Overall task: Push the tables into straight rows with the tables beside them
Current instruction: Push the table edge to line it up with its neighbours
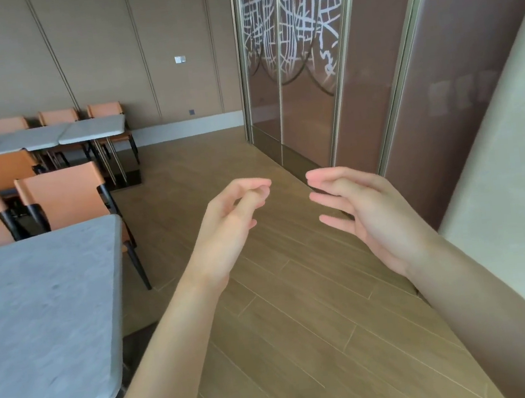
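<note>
Wooden floor [301, 325] lies under two empty hands, left hand [225, 232] loosely curled, right hand [364, 216] spread.

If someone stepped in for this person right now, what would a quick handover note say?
Left hand: raised over the floor, fingers loosely curled, holding nothing.
Right hand: raised beside it, fingers relaxed, holding nothing.
Near table: at the left, neither hand touching it.
Far tables: set end to end by the back wall, orange chairs around them.
Done: the far tables look joined in a row.
Left: probably lining up the near table; its neighbours are out of view, so check first.
</note>
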